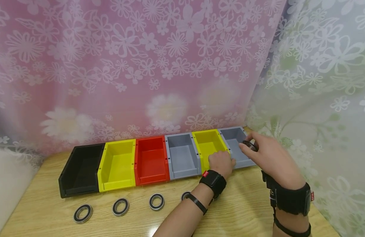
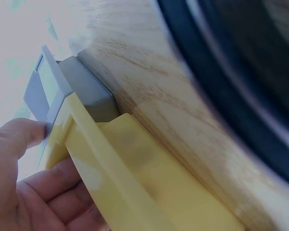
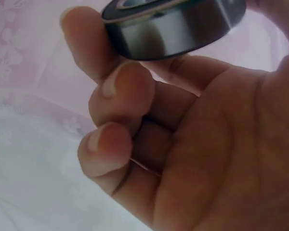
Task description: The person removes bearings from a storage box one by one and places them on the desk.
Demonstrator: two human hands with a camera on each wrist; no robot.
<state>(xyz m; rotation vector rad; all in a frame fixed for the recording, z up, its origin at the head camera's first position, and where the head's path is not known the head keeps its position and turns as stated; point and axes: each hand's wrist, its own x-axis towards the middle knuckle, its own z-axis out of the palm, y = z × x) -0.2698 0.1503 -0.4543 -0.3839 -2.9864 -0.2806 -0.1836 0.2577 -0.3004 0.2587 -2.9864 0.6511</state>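
Note:
My right hand [image 1: 272,158] pinches a ball bearing [image 1: 250,145] between thumb and fingers above the rightmost grey bin [image 1: 235,149]. In the right wrist view the bearing [image 3: 178,31] shows its shiny steel rim, and the other fingers curl below it. My left hand [image 1: 221,163] grips the front corner of the right-hand yellow bin [image 1: 210,143], where it meets that grey bin. The left wrist view has the thumb on the grey side and the fingers against the yellow bin [image 2: 130,178].
Left of these stand a grey bin [image 1: 182,154], a red bin [image 1: 151,161], another yellow bin [image 1: 117,166] and a black bin [image 1: 82,169]. Several bearings lie in front on the wooden table [image 1: 135,223], among them one bearing [image 1: 156,194] before the red bin. A floral curtain [image 1: 141,82] hangs behind.

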